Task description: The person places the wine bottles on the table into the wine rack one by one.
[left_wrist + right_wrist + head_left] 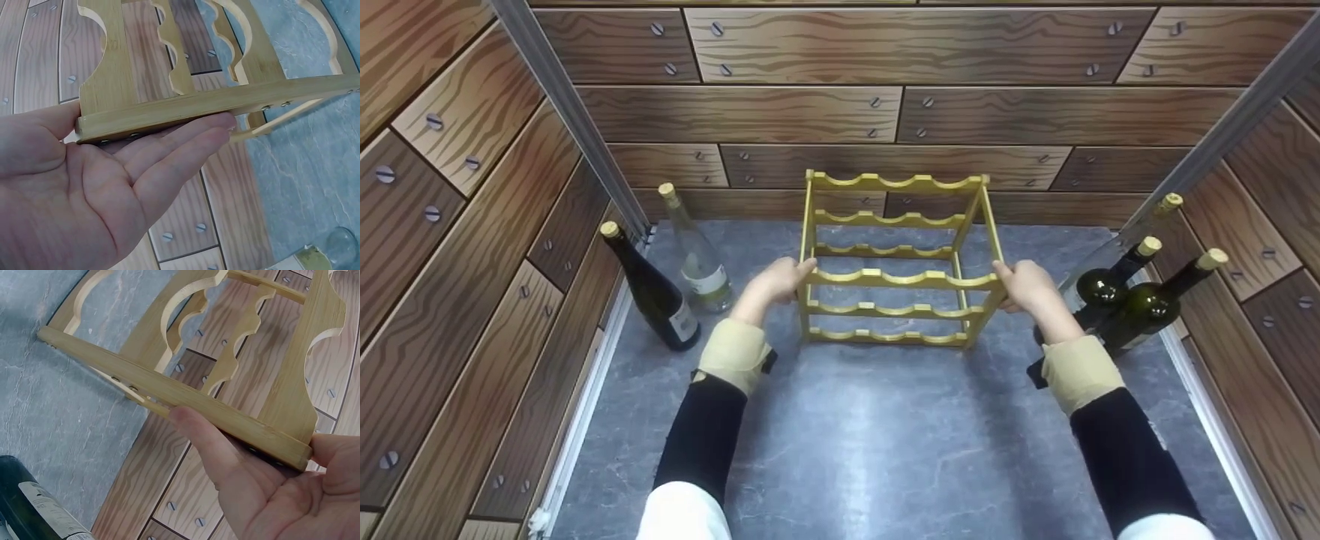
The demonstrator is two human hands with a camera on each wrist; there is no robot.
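A light wooden wine rack [904,279] with three tiers of scalloped rails stands upright in the middle of the head view. Its slots hold no bottles. My left hand [780,279] grips the rack's near left post at the top, thumb on the front face. In the left wrist view, the fingers [180,160] lie along the outer side of that post [185,107]. On the opposite side my right hand [1027,285] grips the near right post the same way. The right wrist view shows its thumb at the front and a finger [205,444] along the post's outer side.
To the left stand a dark corked bottle [652,289] and a clear corked bottle [701,262]. Two dark green bottles [1144,307] and a clear one [1155,225] are grouped beyond my right forearm. Wood-patterned walls [810,112] enclose the grey marbled surface [855,450] on three sides.
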